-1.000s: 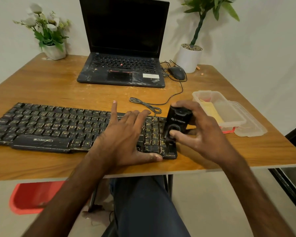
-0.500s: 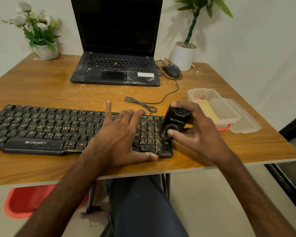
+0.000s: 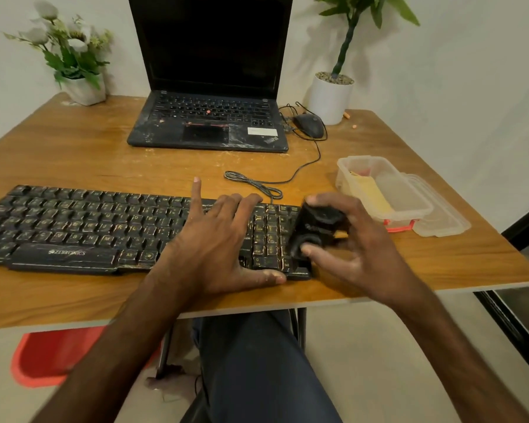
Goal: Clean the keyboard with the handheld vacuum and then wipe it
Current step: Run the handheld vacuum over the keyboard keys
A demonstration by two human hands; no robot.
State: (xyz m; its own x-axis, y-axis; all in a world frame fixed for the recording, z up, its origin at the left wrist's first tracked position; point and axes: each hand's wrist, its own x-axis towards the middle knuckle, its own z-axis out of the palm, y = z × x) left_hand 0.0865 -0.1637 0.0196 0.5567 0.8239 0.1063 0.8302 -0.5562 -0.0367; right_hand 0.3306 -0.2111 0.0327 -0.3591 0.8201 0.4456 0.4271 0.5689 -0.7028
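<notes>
Right now, from my remote seat, I see the keyboard (image 3: 74,227) lying across the near part of the wooden tabletop (image 3: 74,154), its long side toward me and its right end under both hands. The handheld vacuum (image 3: 318,227), a small black block, stands at that right end over the outer column of the number pad, leaning a little; it is slightly blurred, so I cannot read the lettering on it. My right hand (image 3: 358,248) grips it, with the thumb on the near face and the other fingers curled over the top and far side. My left hand (image 3: 217,239) is just beside it, to the left. It lies flat and wide on the keys with fingers straight and spread, the thumb along the keyboard's near edge, and one finger reaching past the far edge. It holds nothing and only presses on the keyboard. To the right of the vacuum, near the tabletop's edge, stands a clear plastic container (image 3: 403,196) with a yellow cloth (image 3: 367,190) inside, and its lid (image 3: 443,221) lies against its right side. Farther back sit an open laptop (image 3: 208,123) with a dark screen and a wired mouse (image 3: 309,125) to its right.
</notes>
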